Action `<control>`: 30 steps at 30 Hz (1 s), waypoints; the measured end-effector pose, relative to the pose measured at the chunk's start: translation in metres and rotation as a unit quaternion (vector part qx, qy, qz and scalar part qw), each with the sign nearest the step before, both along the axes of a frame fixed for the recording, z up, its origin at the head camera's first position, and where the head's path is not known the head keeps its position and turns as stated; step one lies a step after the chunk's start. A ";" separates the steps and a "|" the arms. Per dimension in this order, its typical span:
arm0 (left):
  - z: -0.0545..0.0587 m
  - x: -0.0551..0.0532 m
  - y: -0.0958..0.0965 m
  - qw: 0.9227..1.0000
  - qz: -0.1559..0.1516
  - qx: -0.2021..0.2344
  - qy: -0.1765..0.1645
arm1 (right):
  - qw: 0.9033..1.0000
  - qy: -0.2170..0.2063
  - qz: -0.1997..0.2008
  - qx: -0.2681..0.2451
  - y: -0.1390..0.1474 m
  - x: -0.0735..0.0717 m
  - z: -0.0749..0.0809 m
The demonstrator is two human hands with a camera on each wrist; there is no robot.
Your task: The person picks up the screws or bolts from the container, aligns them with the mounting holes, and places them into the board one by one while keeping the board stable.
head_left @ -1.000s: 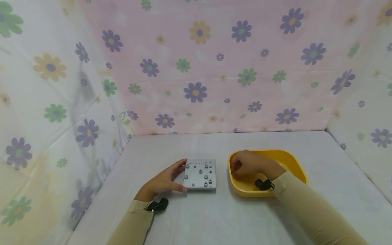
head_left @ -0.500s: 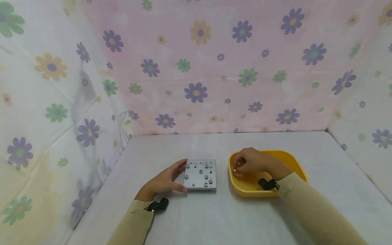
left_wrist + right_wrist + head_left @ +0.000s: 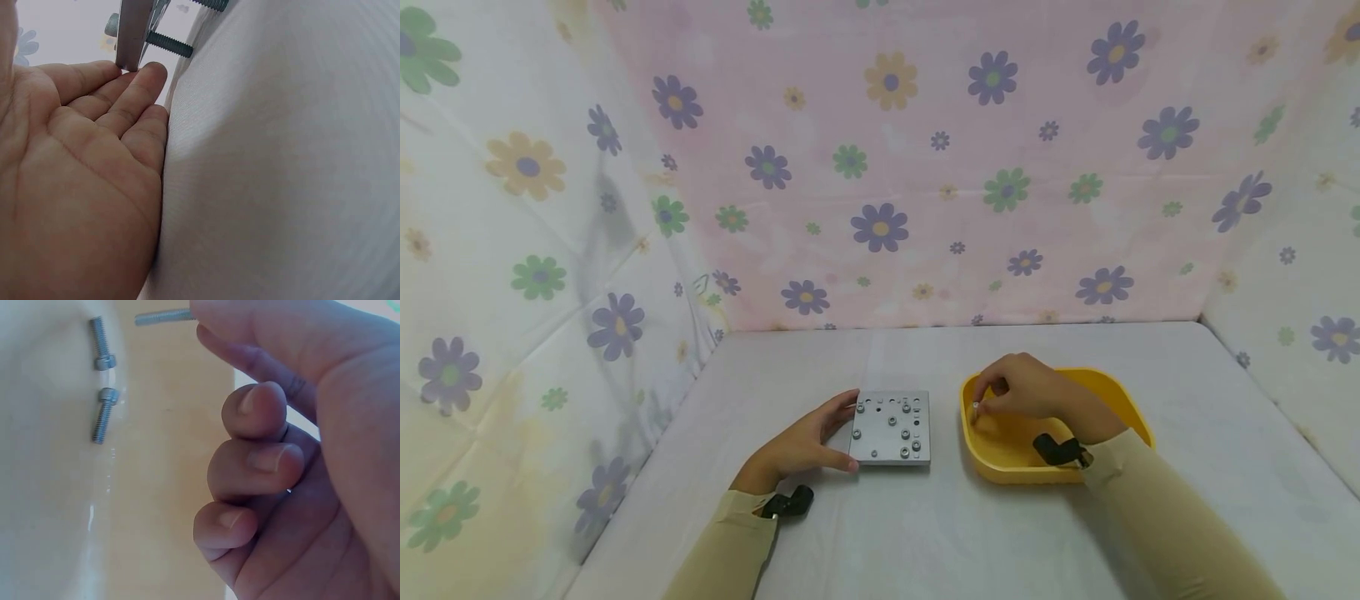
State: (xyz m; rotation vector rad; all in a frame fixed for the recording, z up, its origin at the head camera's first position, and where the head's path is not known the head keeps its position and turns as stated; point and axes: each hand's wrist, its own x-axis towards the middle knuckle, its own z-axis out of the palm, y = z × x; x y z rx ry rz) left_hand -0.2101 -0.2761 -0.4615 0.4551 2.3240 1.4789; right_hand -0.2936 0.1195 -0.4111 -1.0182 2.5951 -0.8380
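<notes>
A square silver metal plate [image 3: 876,433] with holes and several socket-head screws stands slightly raised on the table. My left hand [image 3: 805,439] holds it by its left side, thumb at the near corner and fingers at the far one. In the left wrist view, fingertips touch the plate's edge [image 3: 129,34], and a threaded screw shank [image 3: 170,44] sticks out below it. Over the left part of a yellow tray, my right hand [image 3: 1028,387] pinches a socket-head screw [image 3: 165,317] between thumb and index finger. Its head is hidden by the fingers in the right wrist view.
Two loose screws, an upper one [image 3: 101,344] and a lower one [image 3: 104,417], lie inside along the tray's wall. The yellow tray [image 3: 1138,425] sits right of the plate on a white-covered table [image 3: 880,533]. Flowered cloth [image 3: 925,167] encloses the back and sides.
My right hand has risen from the tray's bottom with a screw pinched in its fingertips, the screw now showing. My left hand and the plate have stayed still.
</notes>
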 end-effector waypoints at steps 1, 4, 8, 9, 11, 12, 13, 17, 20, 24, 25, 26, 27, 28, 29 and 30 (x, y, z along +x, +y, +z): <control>0.000 0.000 0.000 1.000 0.001 0.000 0.000 | 1.000 0.000 -0.002 -0.003 0.001 0.000 0.000; -0.001 0.000 -0.001 1.000 0.000 0.000 0.000 | 1.000 -0.006 -0.011 -0.012 0.002 0.001 0.003; -0.002 -0.001 -0.002 1.000 -0.003 0.003 0.002 | 0.999 -0.014 -0.023 -0.030 0.002 0.004 0.006; -0.003 -0.001 -0.003 1.000 -0.003 0.002 0.003 | 0.999 -0.015 -0.025 -0.034 0.002 0.005 0.007; -0.002 -0.001 -0.003 1.000 -0.004 0.003 0.004 | 0.998 -0.019 -0.030 -0.043 0.002 0.007 0.009; -0.002 -0.002 -0.003 1.000 -0.004 0.003 0.004 | 0.998 -0.019 -0.032 -0.047 0.002 0.007 0.009; -0.002 -0.002 -0.003 1.000 -0.005 0.003 0.004 | 0.998 -0.020 -0.033 -0.050 0.002 0.008 0.010; -0.002 -0.002 -0.002 1.000 -0.005 0.005 0.004 | 0.997 -0.016 -0.036 -0.061 0.000 0.009 0.012; -0.002 -0.002 -0.002 1.000 -0.005 0.006 0.003 | 0.997 -0.011 -0.039 -0.066 -0.002 0.010 0.014; 0.000 -0.002 -0.001 1.000 -0.008 0.004 0.003 | 0.996 -0.011 -0.047 -0.071 -0.007 0.012 0.017; 0.000 -0.002 -0.001 1.000 -0.007 0.003 0.003 | 0.996 -0.012 -0.048 -0.072 -0.009 0.012 0.018; 0.001 -0.001 -0.001 1.000 -0.007 0.002 0.003 | 0.996 -0.012 -0.048 -0.075 -0.011 0.013 0.020; 0.001 -0.001 -0.002 1.000 -0.006 0.003 0.003 | 0.996 -0.011 -0.048 -0.078 -0.014 0.013 0.021; 0.000 -0.002 -0.002 1.000 -0.005 0.003 0.003 | 0.995 -0.011 -0.046 -0.083 -0.016 0.014 0.022; -0.001 -0.002 -0.001 1.000 -0.006 0.005 0.002 | 0.995 -0.011 -0.044 -0.088 -0.018 0.014 0.024; -0.002 -0.002 -0.001 1.000 -0.006 0.007 0.002 | 0.995 -0.012 -0.043 -0.093 -0.019 0.015 0.025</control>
